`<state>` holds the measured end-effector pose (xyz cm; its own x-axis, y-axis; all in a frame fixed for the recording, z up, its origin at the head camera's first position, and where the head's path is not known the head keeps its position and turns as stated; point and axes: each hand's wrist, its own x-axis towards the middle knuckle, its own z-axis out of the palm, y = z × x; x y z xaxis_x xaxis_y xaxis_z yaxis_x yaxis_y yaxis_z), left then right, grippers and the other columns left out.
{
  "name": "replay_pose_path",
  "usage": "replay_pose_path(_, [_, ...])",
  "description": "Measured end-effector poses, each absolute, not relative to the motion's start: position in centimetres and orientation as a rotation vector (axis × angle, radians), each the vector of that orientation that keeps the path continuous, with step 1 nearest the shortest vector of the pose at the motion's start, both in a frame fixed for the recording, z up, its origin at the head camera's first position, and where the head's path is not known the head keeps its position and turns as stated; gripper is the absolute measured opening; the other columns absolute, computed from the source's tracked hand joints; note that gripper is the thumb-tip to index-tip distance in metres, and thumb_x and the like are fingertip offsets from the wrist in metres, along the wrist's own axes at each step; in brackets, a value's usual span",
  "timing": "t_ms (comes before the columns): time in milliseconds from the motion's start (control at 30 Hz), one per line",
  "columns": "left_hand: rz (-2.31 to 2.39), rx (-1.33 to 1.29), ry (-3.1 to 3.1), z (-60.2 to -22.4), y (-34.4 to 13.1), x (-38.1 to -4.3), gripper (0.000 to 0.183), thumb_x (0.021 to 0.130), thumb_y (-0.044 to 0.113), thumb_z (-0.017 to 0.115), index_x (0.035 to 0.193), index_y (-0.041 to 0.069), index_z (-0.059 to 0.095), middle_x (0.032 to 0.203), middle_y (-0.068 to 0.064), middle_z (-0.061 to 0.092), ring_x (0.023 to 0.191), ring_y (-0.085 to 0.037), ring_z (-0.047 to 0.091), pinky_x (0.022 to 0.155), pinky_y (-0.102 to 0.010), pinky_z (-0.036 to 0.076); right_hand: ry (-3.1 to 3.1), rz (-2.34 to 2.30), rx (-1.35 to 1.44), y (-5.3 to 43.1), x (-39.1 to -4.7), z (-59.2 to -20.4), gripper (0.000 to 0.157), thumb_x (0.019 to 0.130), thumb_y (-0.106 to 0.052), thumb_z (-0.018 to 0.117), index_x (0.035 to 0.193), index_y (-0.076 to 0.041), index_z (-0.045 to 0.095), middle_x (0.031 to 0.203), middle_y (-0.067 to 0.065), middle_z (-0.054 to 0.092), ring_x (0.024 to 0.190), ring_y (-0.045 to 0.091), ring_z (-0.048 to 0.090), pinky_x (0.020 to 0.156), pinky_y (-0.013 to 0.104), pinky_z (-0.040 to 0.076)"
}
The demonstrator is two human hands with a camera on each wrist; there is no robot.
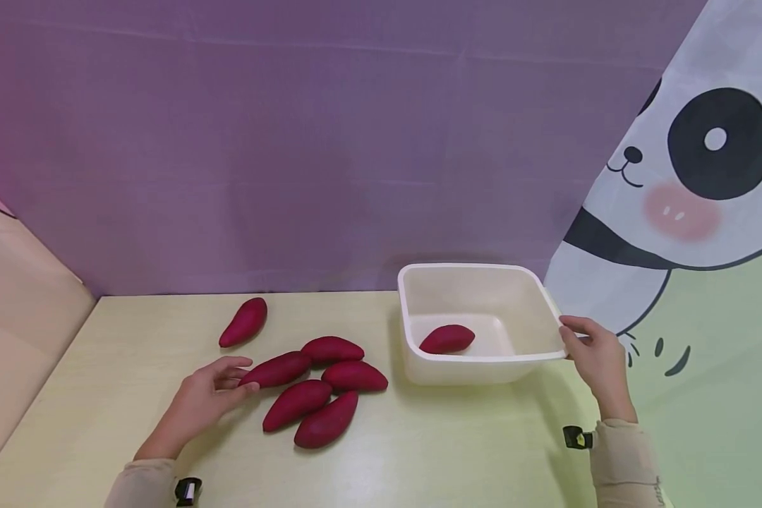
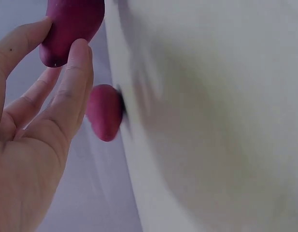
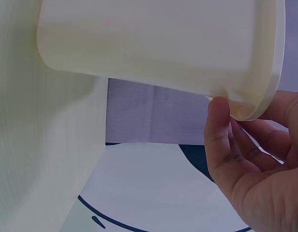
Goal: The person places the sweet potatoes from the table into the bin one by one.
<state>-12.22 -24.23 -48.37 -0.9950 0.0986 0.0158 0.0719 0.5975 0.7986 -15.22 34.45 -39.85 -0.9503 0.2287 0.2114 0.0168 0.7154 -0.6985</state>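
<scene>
My left hand (image 1: 204, 396) pinches one end of a dark red sweet potato (image 1: 278, 370) between thumb and fingers. In the left wrist view that sweet potato (image 2: 75, 29) shows at the fingertips, its far end cut off by the frame. Several more sweet potatoes (image 1: 326, 421) lie grouped just to its right on the table. On the right, my right hand (image 1: 600, 363) grips the rim of a white plastic basin (image 1: 476, 368) at its right side. One sweet potato (image 1: 447, 339) lies inside the basin. Up close, the thumb of the right hand (image 3: 264, 169) presses the basin's outer wall.
A lone sweet potato (image 1: 244, 322) lies near the table's back edge, behind the left hand. The pale wooden table (image 1: 432, 451) ends against a purple cloth backdrop (image 1: 279, 155). A panda-printed cloth (image 1: 679, 212) hangs at the right, close to the right hand.
</scene>
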Motion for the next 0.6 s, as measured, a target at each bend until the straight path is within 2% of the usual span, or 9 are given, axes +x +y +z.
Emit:
replay_pose_path(267, [1.531, 0.199, 2.72, -46.2, -23.2, -13.3, 0.052, 0.089, 0.036, 0.077, 0.13, 0.007, 0.063, 0.117, -0.012, 0.067, 0.105, -0.03, 0.067, 0.083, -0.023, 0.053, -2.638, 1.052, -0.191, 34.5, -15.2, -39.9, 0.035, 0.101, -0.021, 0.058, 0.123, 0.005, 0.065, 0.108, 0.027, 0.068, 0.069, -0.002, 0.062, 0.058, 0.018, 0.052])
replay_pose_path(600, [1.64, 0.296, 2.598, -42.9, -19.5, -15.7, 0.05, 0.087, 0.039, 0.079, 0.128, 0.014, 0.065, 0.117, -0.006, 0.067, 0.105, -0.024, 0.067, 0.086, -0.03, 0.055, -2.643, 1.058, -0.201, 34.4, -15.3, -39.9, 0.035, 0.102, -0.022, 0.058, 0.124, 0.005, 0.065, 0.107, 0.026, 0.068, 0.07, 0.0, 0.062, 0.059, 0.021, 0.054])
